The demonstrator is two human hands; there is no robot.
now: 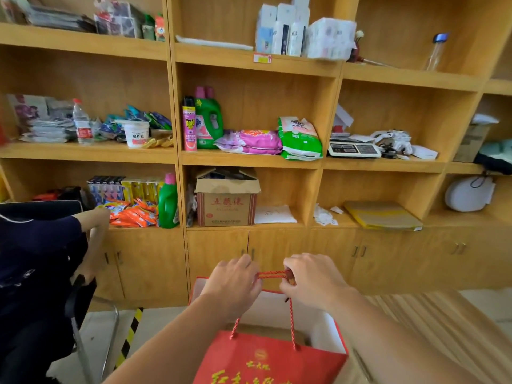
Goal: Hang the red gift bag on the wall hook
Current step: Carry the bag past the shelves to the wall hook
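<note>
The red gift bag (pixel 266 358) with gold lettering hangs low in the middle of the view, its white inside showing at the open top. Its red twisted rope handles (pixel 273 275) run taut between my two hands. My left hand (pixel 235 286) grips the handles on the left side, and my right hand (pixel 310 281) pinches them on the right. Both hands hold the bag up in front of the lower cabinet doors. No wall hook shows anywhere in the view.
A wide wooden shelf unit (pixel 249 159) fills the wall ahead, stocked with detergent bottles, a spray can, packets, a cardboard box (pixel 225 200) and a scale (pixel 353 149). A person in dark clothes sits on a chair (pixel 41 273) at the left. Black-and-yellow tape (pixel 128 336) marks the floor.
</note>
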